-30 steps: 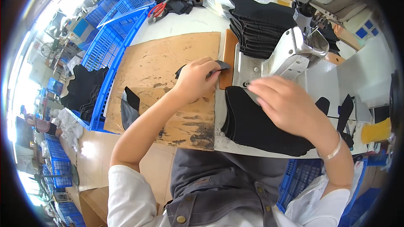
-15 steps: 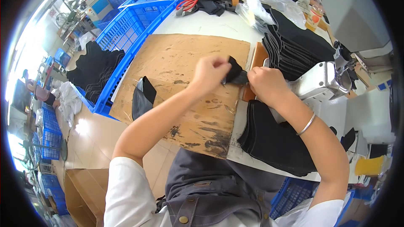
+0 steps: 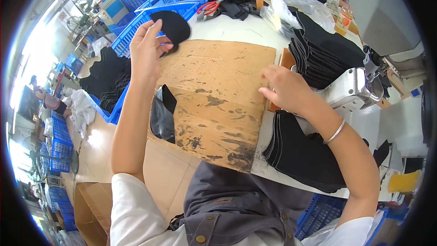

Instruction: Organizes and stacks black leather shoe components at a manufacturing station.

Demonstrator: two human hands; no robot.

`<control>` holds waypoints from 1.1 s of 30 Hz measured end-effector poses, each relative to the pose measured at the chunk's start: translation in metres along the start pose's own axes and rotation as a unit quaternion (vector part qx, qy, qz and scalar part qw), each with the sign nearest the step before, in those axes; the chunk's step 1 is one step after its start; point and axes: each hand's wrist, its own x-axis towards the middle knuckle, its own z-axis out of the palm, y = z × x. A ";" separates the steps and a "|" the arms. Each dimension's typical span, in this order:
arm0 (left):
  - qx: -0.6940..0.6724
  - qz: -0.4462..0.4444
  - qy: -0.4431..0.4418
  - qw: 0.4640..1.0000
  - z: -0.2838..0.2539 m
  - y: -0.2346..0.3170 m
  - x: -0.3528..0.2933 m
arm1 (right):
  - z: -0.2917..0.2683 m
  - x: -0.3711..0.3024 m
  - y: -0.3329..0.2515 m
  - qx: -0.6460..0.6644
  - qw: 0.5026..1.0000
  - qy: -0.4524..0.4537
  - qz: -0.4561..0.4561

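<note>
My left hand (image 3: pixel 146 48) is raised over the far left corner of the cardboard sheet (image 3: pixel 218 77). Its thumb and fingers pinch a black rounded cloth piece (image 3: pixel 176 26). At the cardboard's right edge, my right hand (image 3: pixel 287 87) has its thumb and fingers apart and holds nothing. It is beside the brown block (image 3: pixel 286 59) and the metal arm of a machine (image 3: pixel 348 90). Below my right wrist lies a stack of black cloth pieces (image 3: pixel 302 157). A folded black and grey piece (image 3: pixel 162 118) rests on the cardboard's left edge.
Another tall stack of black pieces (image 3: pixel 325 48) stands behind the machine arm. Red-handled scissors (image 3: pixel 210 7) lie by black scraps at the far side. A clear plastic bag (image 3: pixel 305 7) and a bottle (image 3: pixel 343 22) are far right. Blue baskets (image 3: pixel 123 38) line the left.
My left hand has moved left and away from my right hand, and now holds up the rounded cloth piece. My right hand has opened near the same spot.
</note>
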 end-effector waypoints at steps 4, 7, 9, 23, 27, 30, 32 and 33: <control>-0.114 -0.053 -0.123 0.984 0.034 0.028 -0.025 | 0.005 0.022 -0.014 0.224 0.949 0.200 -0.095; -0.161 -0.049 -0.149 0.974 0.054 0.033 -0.040 | -0.004 0.032 -0.033 0.526 0.836 0.117 -0.100; -0.156 -0.056 -0.150 0.975 0.055 0.034 -0.041 | -0.013 0.031 -0.031 0.620 0.785 -0.002 -0.017; -0.107 -0.027 -0.027 0.993 0.013 0.022 -0.032 | 0.011 0.038 -0.026 0.463 0.881 -0.092 0.048; -0.204 -0.063 -0.144 0.966 0.027 0.035 -0.044 | 0.001 0.050 -0.042 0.495 0.868 -0.014 -0.031; -0.214 -0.053 -0.148 0.964 0.030 0.037 -0.048 | -0.003 0.050 -0.036 0.591 0.800 -0.089 -0.047; -0.198 -0.028 -0.122 0.972 0.026 0.035 -0.047 | -0.002 0.045 -0.037 0.646 0.756 -0.102 -0.020; -0.198 -0.028 -0.120 0.973 0.020 0.032 -0.044 | -0.002 0.045 -0.036 0.646 0.756 -0.104 -0.020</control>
